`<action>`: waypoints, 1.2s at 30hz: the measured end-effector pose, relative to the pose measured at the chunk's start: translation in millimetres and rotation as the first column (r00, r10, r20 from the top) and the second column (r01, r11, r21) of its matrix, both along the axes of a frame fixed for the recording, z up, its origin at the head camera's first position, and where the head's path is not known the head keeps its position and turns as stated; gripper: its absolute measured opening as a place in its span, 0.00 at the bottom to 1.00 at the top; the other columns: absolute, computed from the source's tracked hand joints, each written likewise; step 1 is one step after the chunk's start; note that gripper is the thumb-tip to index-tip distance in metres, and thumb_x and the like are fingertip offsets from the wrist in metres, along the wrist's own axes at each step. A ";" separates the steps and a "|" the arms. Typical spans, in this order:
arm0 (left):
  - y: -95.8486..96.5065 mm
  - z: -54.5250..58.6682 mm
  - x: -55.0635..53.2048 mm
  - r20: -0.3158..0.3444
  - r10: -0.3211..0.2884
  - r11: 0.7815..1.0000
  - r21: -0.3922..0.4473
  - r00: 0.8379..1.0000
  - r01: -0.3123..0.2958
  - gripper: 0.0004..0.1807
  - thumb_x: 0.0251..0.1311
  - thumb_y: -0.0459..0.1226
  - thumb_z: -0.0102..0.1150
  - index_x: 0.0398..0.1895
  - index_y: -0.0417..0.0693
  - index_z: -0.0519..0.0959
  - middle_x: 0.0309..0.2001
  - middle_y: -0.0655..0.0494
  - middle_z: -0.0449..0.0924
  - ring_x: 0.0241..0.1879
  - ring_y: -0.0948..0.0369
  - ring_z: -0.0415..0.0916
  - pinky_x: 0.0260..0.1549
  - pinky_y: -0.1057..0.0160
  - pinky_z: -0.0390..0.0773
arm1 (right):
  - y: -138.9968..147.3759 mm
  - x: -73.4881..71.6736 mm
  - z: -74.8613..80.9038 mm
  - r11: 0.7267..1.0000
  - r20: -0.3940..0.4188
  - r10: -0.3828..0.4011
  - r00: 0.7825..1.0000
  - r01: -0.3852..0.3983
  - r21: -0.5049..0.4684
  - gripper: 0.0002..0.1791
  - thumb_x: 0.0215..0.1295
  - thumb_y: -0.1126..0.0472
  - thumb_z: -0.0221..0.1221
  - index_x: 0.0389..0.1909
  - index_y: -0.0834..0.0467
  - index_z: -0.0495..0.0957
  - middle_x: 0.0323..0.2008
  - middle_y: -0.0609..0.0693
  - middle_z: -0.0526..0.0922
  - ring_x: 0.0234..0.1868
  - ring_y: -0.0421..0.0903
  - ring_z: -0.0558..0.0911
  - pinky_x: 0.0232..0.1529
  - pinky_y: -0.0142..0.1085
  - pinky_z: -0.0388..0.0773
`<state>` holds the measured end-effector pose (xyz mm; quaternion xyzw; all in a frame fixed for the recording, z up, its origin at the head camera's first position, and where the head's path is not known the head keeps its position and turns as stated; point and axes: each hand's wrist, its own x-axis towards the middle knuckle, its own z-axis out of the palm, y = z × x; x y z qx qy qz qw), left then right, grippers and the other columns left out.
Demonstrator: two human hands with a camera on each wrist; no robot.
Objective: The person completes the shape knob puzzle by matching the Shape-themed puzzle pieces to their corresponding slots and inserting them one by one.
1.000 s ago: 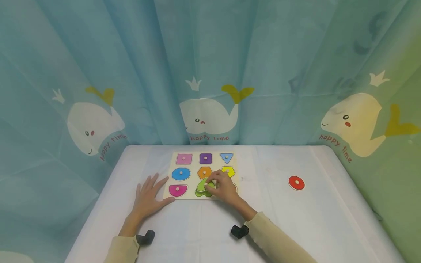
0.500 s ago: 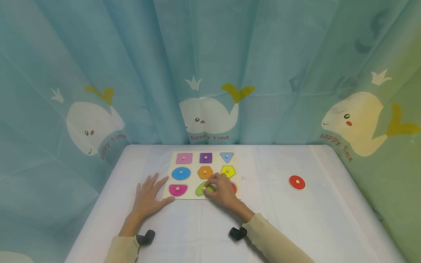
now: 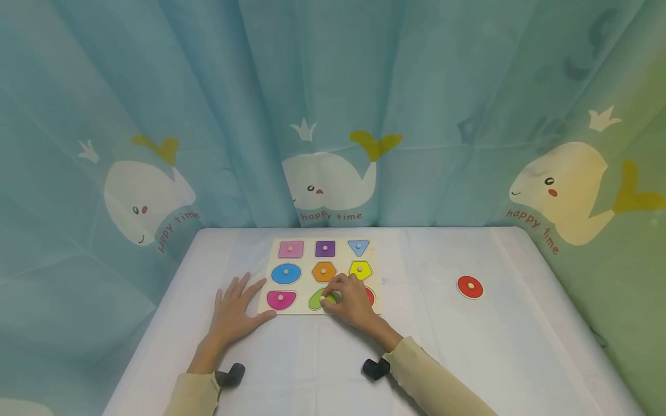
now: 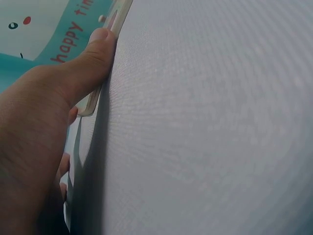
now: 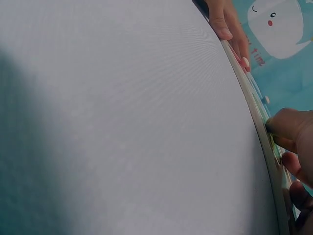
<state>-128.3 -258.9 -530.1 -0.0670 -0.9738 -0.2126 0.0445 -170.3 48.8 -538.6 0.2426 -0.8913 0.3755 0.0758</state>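
A cream wooden peg puzzle board (image 3: 307, 256) lies on the table in the head view, with knobbed shapes in several colours. My right hand (image 3: 356, 300) is over its lower right part, thumb and fingers pinching the knob of the green puzzle piece (image 3: 314, 299). That piece lies in the green-bottomed slot of the front row, partly covered by the fingers. My left hand (image 3: 232, 313) spreads its fingers at the board's left side, thumb on the near corner. In the left wrist view the thumb (image 4: 99, 44) presses on the board's edge.
A red round piece (image 3: 470, 287) with a knob lies on the white tablecloth (image 3: 426, 341), right of the board. Red shows at the board's front right slot (image 3: 371, 296), partly behind my right hand. A blue curtain (image 3: 333, 69) with printed whales hangs behind the table.
The green piece has gone from raised and offset above its slot to lying in it, my right hand lowering with it. My left hand has stayed in place.
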 end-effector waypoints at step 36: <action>-1.8 -3.4 -0.7 0.008 -0.007 1.000 0.010 1.000 0.007 0.48 0.52 0.61 0.70 0.75 0.53 0.68 0.78 0.37 0.56 0.77 0.34 0.45 0.67 0.21 0.39 | 134.9 -25.5 46.3 0.982 0.048 -0.167 0.985 0.171 -0.084 0.17 0.62 0.61 0.72 0.52 0.55 0.84 0.45 0.51 0.86 0.42 0.50 0.78 0.42 0.43 0.76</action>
